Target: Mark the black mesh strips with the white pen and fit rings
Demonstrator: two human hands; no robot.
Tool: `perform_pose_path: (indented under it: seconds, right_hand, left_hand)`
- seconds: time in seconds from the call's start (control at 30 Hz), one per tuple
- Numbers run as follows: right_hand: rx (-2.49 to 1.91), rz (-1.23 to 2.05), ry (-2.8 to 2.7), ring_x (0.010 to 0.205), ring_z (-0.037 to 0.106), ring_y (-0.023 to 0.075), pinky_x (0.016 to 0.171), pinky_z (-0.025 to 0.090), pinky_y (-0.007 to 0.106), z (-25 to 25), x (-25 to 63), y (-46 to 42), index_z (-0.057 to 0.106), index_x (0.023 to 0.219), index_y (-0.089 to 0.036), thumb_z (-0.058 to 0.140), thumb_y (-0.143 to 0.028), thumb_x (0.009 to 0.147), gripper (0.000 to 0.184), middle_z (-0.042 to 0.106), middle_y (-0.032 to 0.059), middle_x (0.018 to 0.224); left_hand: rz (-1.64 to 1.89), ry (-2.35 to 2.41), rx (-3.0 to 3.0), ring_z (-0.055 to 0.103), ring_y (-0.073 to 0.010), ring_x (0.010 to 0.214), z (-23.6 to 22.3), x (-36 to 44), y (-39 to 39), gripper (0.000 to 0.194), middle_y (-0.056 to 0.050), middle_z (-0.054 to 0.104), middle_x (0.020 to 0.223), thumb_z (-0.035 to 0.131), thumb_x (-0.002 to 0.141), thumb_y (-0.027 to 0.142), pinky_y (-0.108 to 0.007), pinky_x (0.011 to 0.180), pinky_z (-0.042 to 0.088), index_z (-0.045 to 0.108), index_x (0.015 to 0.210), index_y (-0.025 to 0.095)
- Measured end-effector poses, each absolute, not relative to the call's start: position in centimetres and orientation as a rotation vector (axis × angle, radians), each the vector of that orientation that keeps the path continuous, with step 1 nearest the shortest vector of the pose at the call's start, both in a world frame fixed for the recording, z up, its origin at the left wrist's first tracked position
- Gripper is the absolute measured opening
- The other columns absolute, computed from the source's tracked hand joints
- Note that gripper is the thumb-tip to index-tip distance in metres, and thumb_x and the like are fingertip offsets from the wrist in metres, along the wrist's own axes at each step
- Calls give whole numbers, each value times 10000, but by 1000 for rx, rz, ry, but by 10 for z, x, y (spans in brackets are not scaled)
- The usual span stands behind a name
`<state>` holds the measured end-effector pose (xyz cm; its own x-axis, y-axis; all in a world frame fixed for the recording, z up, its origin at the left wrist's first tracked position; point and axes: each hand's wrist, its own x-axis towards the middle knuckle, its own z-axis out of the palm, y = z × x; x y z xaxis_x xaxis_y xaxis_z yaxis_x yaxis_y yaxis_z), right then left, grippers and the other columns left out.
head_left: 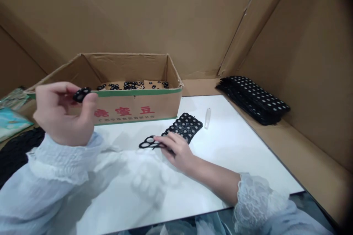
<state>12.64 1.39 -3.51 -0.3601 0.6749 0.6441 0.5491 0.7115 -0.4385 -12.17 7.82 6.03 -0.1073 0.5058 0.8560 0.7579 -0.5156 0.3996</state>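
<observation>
My left hand (pixel 64 114) is raised at the left, in front of the cardboard box. Between its thumb and fingers it pinches a small black piece with pale spots (pixel 81 94). Low over the white board, my right hand (pixel 179 152) is closed on a black piece with round openings (pixel 149 142), which sticks out to the left of the fingertips. Just behind that hand lies a black rectangular piece with rows of pale dots (pixel 186 126), partly covered by the fingers. I cannot tell whether the hand touches it.
Several small black ringed bits (pixel 134 85) lie inside the open cardboard box (pixel 138 108). A small clear tube (pixel 207 118) lies on the white board (pixel 234 161). A stack of black dotted sheets (pixel 253 99) sits at the right, dark fabric (pixel 16 150) at the left. Cardboard walls stand behind.
</observation>
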Motion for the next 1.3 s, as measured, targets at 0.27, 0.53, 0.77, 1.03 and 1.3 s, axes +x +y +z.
perform_pose_path:
  seconds: [0.27, 0.53, 0.77, 1.03, 1.3]
  right_hand:
    - [-811, 142, -2287, 799, 511, 171, 714, 400, 300, -38, 126, 12, 500, 954, -136, 492, -251, 786, 204, 588, 84, 854]
    - [-1010, 267, -2608, 928, 458, 229, 774, 362, 343, -28, 134, 16, 530, 998, -113, 554, -286, 688, 356, 546, 121, 982]
    - [-1117, 249, -2445, 716, 515, 169, 679, 376, 286, -33, 138, 19, 599, 787, -140, 535, -147, 667, 136, 609, 54, 753]
    - [-1152, 425, -2262, 647, 536, 131, 605, 375, 226, -37, 134, 16, 557, 659, -164, 464, -52, 632, 148, 613, 18, 677]
    - [-1211, 504, -2214, 691, 554, 133, 627, 383, 211, -37, 132, 17, 550, 733, -174, 453, -74, 660, 157, 626, 17, 730]
  left_hand:
    - [-935, -1582, -2032, 554, -195, 866, 98, -120, 143, 345, -39, 603, 917, 572, 729, 265, -396, 799, 448, 587, 1066, 194]
    - [-851, -706, -2803, 549, -150, 742, 32, -63, 53, 153, -23, 634, 786, 475, 831, 282, -298, 730, 423, 572, 874, 171]
    - [-846, -771, -3047, 528, -171, 728, -22, -39, 29, 425, -74, 576, 815, 417, 800, 528, -305, 682, 440, 485, 937, 132]
    - [-848, -539, -2693, 485, -139, 581, -27, -36, 26, 265, -45, 547, 676, 357, 876, 358, -261, 533, 417, 522, 855, 151]
    - [-864, -445, -2660, 480, -127, 505, -31, -41, 33, 193, -6, 502, 564, 323, 894, 237, -246, 478, 413, 464, 822, 127]
